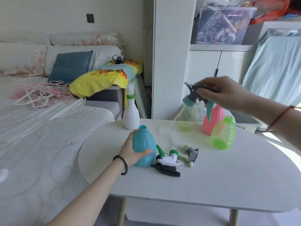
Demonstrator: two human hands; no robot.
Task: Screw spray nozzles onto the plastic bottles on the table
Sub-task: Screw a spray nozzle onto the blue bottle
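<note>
Blue bottle point(144, 146) gripped upright near table point(228, 185) edge, left hand point(130, 152).

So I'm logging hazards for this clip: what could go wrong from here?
The right hand carries a grey-teal nozzle whose dip tube trails over the yellow bottle and could tip it. The blue bottle has an open neck, so a skewed start might cross-thread. The loose nozzles beside the left hand could get swept off.
</note>
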